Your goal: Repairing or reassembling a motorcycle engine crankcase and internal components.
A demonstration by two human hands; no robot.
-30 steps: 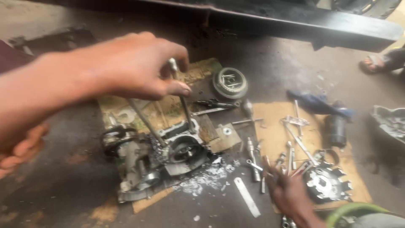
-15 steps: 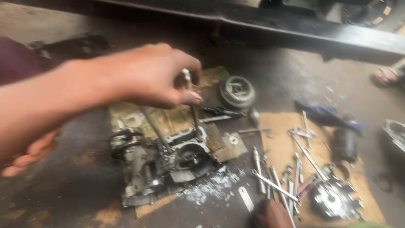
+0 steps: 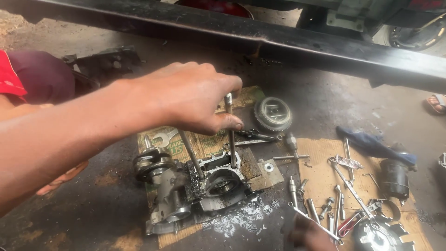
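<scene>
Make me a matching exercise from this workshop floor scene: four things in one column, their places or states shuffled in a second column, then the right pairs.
Things:
1. long metal rod
2. round toothed gear
3. blue cloth
4. engine case

Places or states:
A. lies on the bare floor at the far right
B. stands upright, gripped by the left hand
C. sits on cardboard below the hand
D. lies flat beyond the rod, to its right

Pairs: 1-B, 2-D, 3-A, 4-C

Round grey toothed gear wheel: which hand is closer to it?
Left. The left hand pinches a thin metal rod left of the round grey toothed gear wheel; the right hand is well below it, at the bottom edge.
</scene>
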